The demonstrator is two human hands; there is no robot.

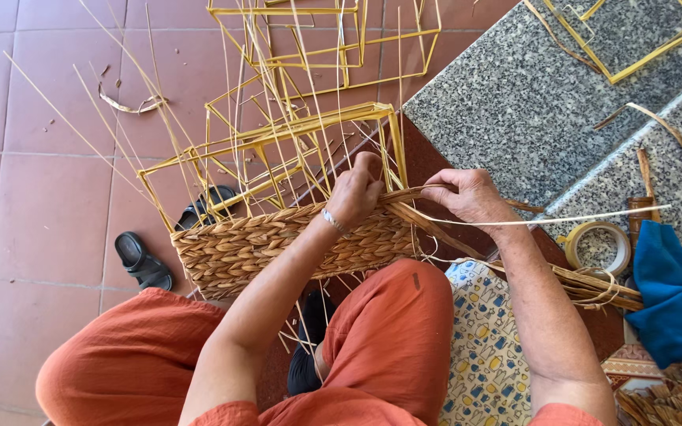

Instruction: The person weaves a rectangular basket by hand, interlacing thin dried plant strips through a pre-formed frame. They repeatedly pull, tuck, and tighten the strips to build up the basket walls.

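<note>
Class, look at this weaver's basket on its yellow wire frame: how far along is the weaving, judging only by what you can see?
Done: braided rows cover the lower band of the basket. In hand: the left hand presses the top row at the frame's corner while the right hand pulls a flat strand taut. Left: the upper yellow wire frame is bare, with thin upright stakes sticking out unwoven.
</note>
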